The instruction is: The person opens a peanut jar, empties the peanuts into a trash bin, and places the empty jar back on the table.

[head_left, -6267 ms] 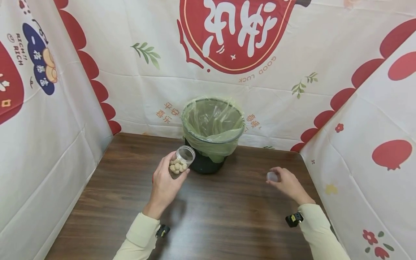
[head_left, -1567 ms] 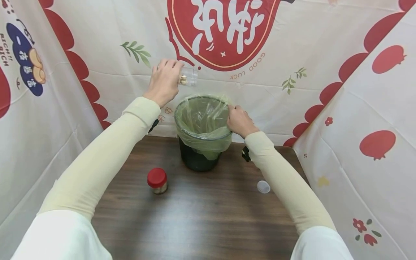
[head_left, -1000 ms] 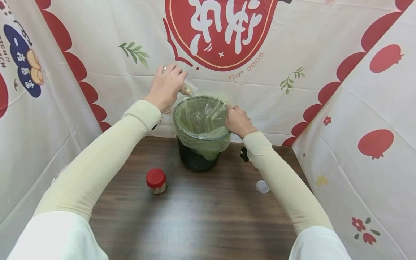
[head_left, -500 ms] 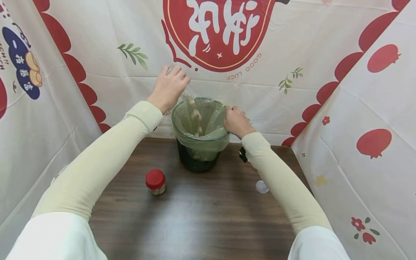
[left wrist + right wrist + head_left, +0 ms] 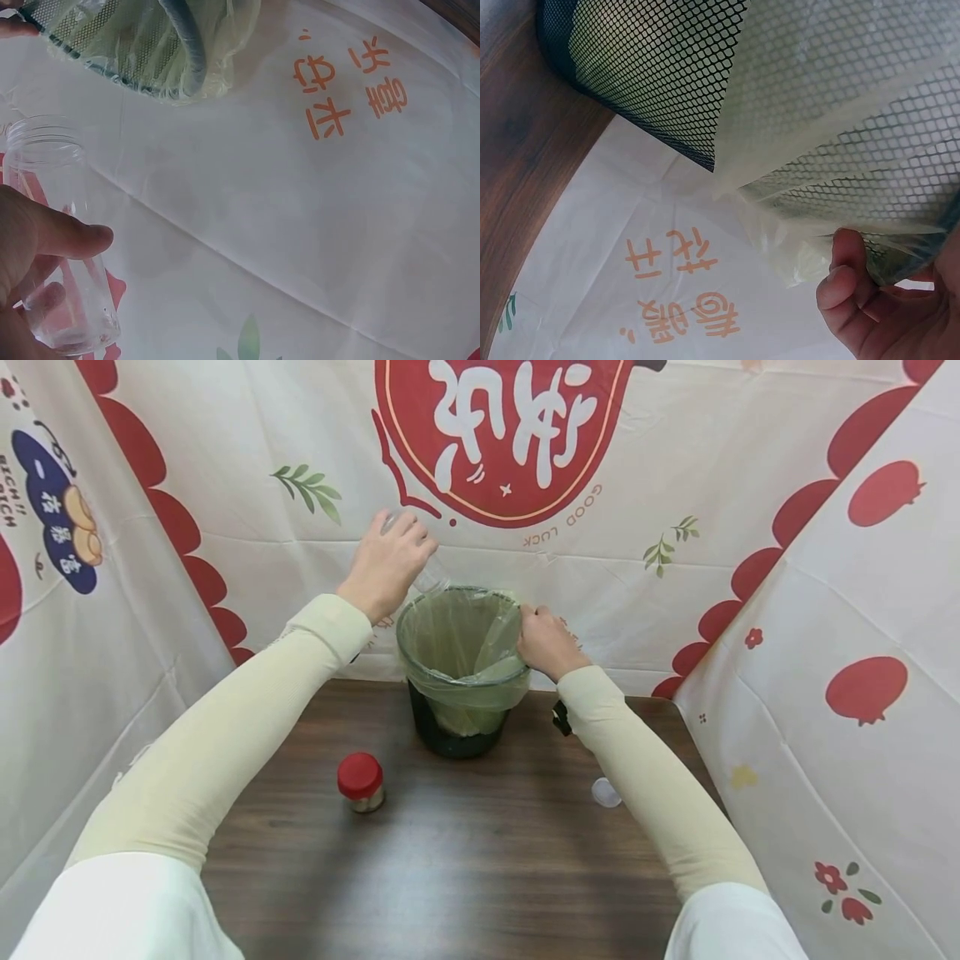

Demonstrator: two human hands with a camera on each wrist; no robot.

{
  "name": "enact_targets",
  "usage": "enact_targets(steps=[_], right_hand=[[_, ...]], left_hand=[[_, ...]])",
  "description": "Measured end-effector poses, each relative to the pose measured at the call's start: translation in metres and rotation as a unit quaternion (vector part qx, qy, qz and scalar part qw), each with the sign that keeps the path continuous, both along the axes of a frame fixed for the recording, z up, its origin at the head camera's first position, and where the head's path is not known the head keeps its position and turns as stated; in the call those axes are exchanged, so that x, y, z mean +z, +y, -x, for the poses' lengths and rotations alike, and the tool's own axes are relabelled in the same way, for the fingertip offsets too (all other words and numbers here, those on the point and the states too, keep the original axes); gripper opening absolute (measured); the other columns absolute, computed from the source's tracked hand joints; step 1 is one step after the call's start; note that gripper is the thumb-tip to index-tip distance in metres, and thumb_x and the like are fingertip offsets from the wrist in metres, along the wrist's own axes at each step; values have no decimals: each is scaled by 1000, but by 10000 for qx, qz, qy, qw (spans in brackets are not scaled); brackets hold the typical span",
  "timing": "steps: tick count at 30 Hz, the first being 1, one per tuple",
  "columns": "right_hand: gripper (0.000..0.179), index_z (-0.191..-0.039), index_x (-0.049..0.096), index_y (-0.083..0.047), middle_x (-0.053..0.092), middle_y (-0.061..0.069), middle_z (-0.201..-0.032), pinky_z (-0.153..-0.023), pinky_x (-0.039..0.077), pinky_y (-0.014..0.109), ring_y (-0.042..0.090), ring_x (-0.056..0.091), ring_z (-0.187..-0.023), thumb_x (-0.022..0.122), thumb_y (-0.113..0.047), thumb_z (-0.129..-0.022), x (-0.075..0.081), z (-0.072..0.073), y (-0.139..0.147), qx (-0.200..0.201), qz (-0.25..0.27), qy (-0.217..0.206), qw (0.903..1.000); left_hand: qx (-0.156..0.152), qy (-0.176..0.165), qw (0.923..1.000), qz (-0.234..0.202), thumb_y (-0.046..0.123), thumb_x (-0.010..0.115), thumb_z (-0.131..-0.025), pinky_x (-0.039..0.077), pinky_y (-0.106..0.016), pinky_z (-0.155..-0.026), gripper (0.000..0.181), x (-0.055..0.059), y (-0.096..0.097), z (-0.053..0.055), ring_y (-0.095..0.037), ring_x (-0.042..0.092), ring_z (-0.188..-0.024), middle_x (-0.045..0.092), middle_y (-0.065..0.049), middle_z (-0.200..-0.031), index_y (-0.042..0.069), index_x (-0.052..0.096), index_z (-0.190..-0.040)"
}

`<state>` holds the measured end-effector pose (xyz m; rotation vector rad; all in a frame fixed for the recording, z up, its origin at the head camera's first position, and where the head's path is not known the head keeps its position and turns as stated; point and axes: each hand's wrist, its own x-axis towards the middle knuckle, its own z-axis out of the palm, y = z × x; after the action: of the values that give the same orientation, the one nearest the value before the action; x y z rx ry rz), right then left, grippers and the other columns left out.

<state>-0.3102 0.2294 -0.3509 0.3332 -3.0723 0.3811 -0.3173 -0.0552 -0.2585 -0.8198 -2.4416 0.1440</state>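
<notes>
My left hand (image 5: 390, 564) grips a clear plastic jar (image 5: 430, 578), tipped mouth-down over the left back rim of the bin. In the left wrist view the jar's inside looks bare apart from tiny specks, with thumb and fingers wrapped around its wall. The dark mesh bin (image 5: 454, 745) stands at the back of the table, lined with a pale green plastic bag (image 5: 465, 693). On the bin's right side, my right hand (image 5: 550, 642) holds the rim, its fingers curled over the bag in the right wrist view. What lies at the bottom inside is hidden.
A small jar with a red lid (image 5: 360, 775) stands upright on the brown table (image 5: 465, 868), front left of the bin. A translucent lid (image 5: 606, 792) lies near the right forearm. A printed white cloth (image 5: 247, 577) encloses the back and sides.
Pale round pieces were falling from the jar half a second ago; now none fall. Earlier, the left hand held the filled jar before the bin, and the right hand held the translucent lid.
</notes>
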Motion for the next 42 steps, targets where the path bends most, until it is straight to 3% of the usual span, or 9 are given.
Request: enact_targets(steps=[8, 17, 21, 27, 35, 42], right_hand=[[57, -165, 35, 6, 50, 37, -150, -99, 57, 60, 52, 61, -128, 33, -9, -110, -1, 1, 2, 15, 59, 32, 10000], [56, -164, 35, 6, 50, 37, -150, -98, 58, 60, 53, 63, -127, 33, -11, -111, 0, 0, 0, -18, 12, 77, 10000], [56, -165, 35, 5, 50, 36, -150, -97, 58, 60, 52, 63, -126, 33, -12, -111, 1, -1, -1, -43, 2, 63, 10000], [56, -164, 35, 6, 50, 37, -150, -100, 57, 61, 52, 63, -126, 34, -12, -112, 2, -1, -1, 6, 6, 32, 10000], [56, -165, 34, 6, 49, 38, -151, -102, 56, 61, 52, 62, -128, 33, -13, -112, 1, 0, -1, 47, -20, 21, 10000], [56, -164, 33, 7, 48, 38, -151, -100, 56, 60, 52, 62, -127, 31, -13, -112, 0, -2, -1, 74, -3, 30, 10000]], left_hand=[[-114, 127, 9997, -169, -2, 70, -100, 37, -61, -125, 36, 11, -5, 0, -39, 51, -140, 66, -20, -138, 1, 65, -135], [111, 198, 9993, -286, 0, 70, -98, 42, -59, -119, 48, 21, -7, 0, -42, 51, -141, 62, -22, -145, 2, 59, -145], [124, 147, 9995, -265, 1, 71, -98, 46, -60, -117, 50, 17, -8, -2, -43, 52, -141, 62, -23, -145, 1, 57, -146], [-19, 178, 9998, 17, 3, 72, -99, 52, -57, -112, 47, 1, -7, -4, -41, 56, -136, 64, -22, -141, 2, 57, -144], [-181, -30, 9986, 492, 0, 81, -92, 42, -56, -122, 48, -10, 0, -6, -38, 55, -137, 67, -17, -139, 7, 66, -138], [-189, -58, 9990, 408, -1, 80, -94, 41, -56, -122, 45, -12, 2, -9, -38, 54, -136, 67, -17, -138, 7, 66, -136]])
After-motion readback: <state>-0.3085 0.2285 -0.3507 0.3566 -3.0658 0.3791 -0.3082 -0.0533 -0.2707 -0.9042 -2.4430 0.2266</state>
